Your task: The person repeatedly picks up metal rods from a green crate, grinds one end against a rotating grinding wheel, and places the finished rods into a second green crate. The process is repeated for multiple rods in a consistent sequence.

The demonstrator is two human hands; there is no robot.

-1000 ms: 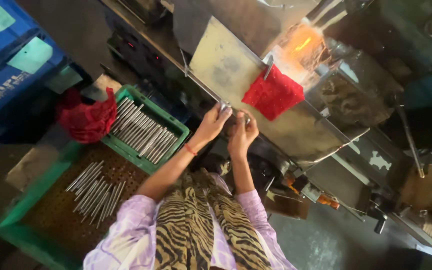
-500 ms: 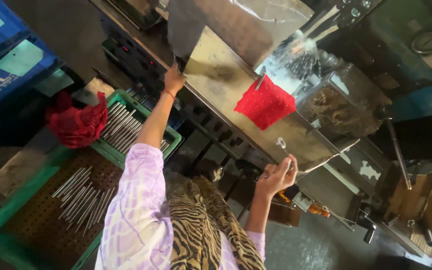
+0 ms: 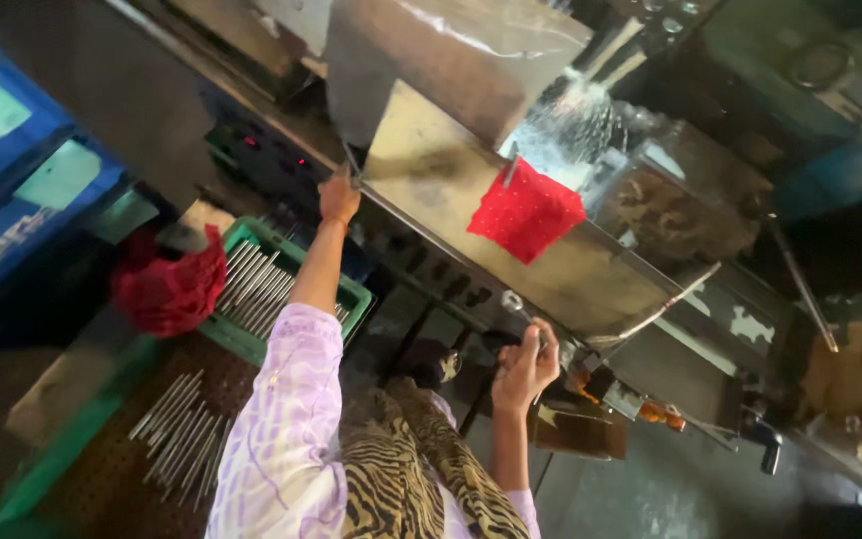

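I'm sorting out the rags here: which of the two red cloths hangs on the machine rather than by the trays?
The flat red cloth hanging at the metal table's edge; the crumpled red cloth sits by the green tray.

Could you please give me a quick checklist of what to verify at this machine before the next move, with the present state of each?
1. Left hand at the front edge of the metal guard plate, clear of the spray: ok.
2. Right hand closed on the small lever below the bench: ok.
3. Red cloth hanging free beside the water spray: not ok, possibly a snag risk.
4. Metal rods lying inside the green crate: ok.
5. Workpiece seated behind the guard plate: cannot tell.
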